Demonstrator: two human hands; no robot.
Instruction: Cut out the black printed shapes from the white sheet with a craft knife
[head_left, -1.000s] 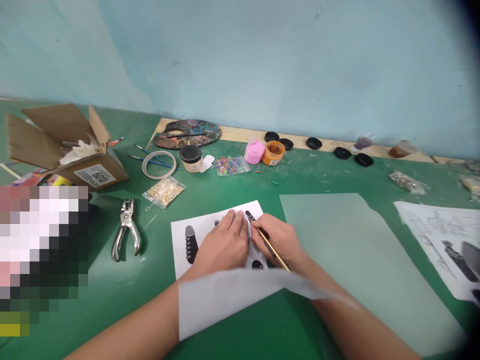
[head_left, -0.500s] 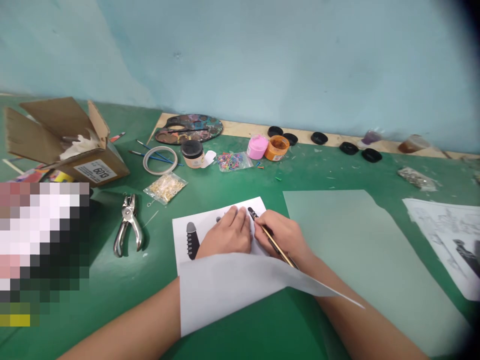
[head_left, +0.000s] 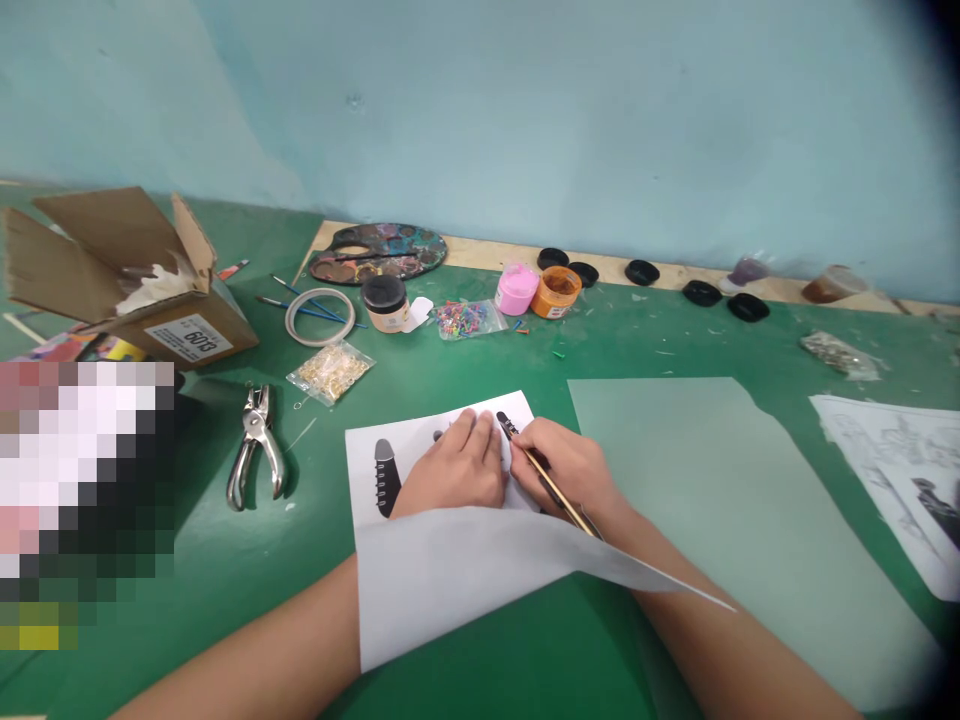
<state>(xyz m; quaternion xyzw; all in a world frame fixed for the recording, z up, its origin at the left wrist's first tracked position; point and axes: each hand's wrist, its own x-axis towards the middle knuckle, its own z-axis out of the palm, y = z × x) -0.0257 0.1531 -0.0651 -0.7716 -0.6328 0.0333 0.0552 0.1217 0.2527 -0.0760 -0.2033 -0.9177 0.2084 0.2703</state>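
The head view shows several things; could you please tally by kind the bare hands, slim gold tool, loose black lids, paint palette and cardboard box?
Bare hands: 2
Slim gold tool: 1
Loose black lids: 5
Paint palette: 1
Cardboard box: 1
Total: 10

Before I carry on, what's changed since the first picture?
The near flap of the paper has shifted forward, farther over the left hand. Nothing was visibly taken or released: that hand stays on the paper, the right hand keeps the gold-coloured tool.
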